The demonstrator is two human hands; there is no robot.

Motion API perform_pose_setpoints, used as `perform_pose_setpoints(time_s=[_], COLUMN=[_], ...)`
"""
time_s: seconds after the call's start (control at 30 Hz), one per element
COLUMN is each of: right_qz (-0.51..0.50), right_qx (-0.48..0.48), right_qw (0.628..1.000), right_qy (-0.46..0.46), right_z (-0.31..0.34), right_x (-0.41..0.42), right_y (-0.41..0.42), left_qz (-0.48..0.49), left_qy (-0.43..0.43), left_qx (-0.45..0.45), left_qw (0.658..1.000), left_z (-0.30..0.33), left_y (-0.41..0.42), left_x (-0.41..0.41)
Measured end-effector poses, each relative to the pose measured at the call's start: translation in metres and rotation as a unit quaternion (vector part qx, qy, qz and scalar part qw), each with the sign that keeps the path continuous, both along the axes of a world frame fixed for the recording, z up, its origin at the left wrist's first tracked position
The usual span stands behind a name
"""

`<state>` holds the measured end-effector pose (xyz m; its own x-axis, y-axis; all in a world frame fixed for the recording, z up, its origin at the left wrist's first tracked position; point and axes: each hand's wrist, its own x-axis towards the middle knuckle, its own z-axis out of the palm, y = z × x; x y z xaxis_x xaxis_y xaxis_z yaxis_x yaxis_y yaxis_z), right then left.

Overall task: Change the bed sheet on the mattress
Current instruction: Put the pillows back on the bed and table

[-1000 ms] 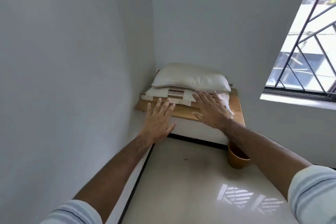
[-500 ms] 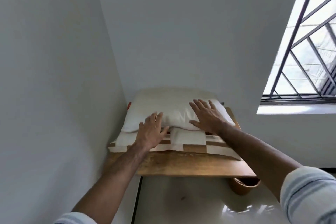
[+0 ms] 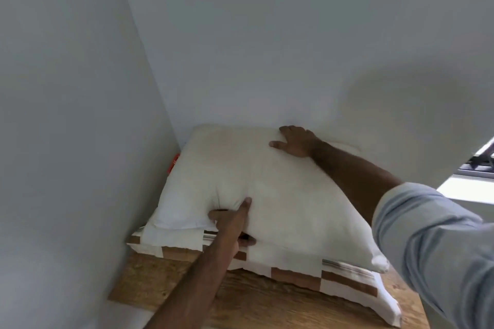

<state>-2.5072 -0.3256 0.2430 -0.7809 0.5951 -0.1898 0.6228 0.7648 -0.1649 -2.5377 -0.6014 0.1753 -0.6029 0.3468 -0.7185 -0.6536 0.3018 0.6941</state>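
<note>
A plump off-white fabric pillow is stacked on a folded white-and-brown checked cloth on a wooden board in the wall corner. Its near edge is pinched by the left hand, thumb above, fingers tucked beneath. The right hand is laid on the far edge; fingertips hidden behind it, curl undeterminable.

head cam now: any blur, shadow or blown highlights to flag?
Head view: soft overall, with the right sleeve close to the lens and smeared; a broad soft shadow lies on the back wall above the right hand; the window sill at the right edge is blown out white; wall lines bow from the wide-angle lens; the pillow is evenly lit.
</note>
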Motion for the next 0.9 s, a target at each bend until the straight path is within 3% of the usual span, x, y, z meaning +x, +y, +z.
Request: perform_pose_setpoints(time_s=[0.13,0.27,0.37,0.47,0.6,0.67,0.77,0.9], right_qz=[-0.033,-0.022,-0.021,-0.024,-0.099,-0.16,-0.236,-0.343], right_qx=[-0.086,-0.119,-0.105,-0.091,-0.051,-0.059,-0.109,-0.12], right_qw=[0.995,0.992,0.993,0.993,0.974,0.936,0.841,0.728], right_qy=[0.038,0.046,0.049,0.076,0.199,0.307,0.475,0.581], right_z=[-0.003,0.007,0.046,0.094,0.128,0.136,0.143,0.14], right_x=[-0.026,-0.024,0.003,0.049,0.15,0.212,0.306,0.421], right_y=[0.004,-0.016,-0.041,-0.069,-0.101,-0.118,-0.143,-0.168], left_qz=[0.002,0.035,0.087,0.124,0.074,0.005,-0.122,-0.259], left_qy=[-0.013,0.022,0.045,0.123,0.274,0.341,0.414,0.483], left_qx=[0.005,0.027,0.094,0.18,0.284,0.312,0.332,0.355], left_qw=[1.0,0.999,0.991,0.968,0.916,0.887,0.839,0.757], left_z=[-0.013,-0.018,-0.001,0.016,0.049,0.069,0.099,0.132], left_y=[0.006,0.0,-0.011,-0.023,-0.02,-0.005,0.027,0.082], left_x=[-0.009,-0.001,0.016,0.031,0.055,0.073,0.112,0.191])
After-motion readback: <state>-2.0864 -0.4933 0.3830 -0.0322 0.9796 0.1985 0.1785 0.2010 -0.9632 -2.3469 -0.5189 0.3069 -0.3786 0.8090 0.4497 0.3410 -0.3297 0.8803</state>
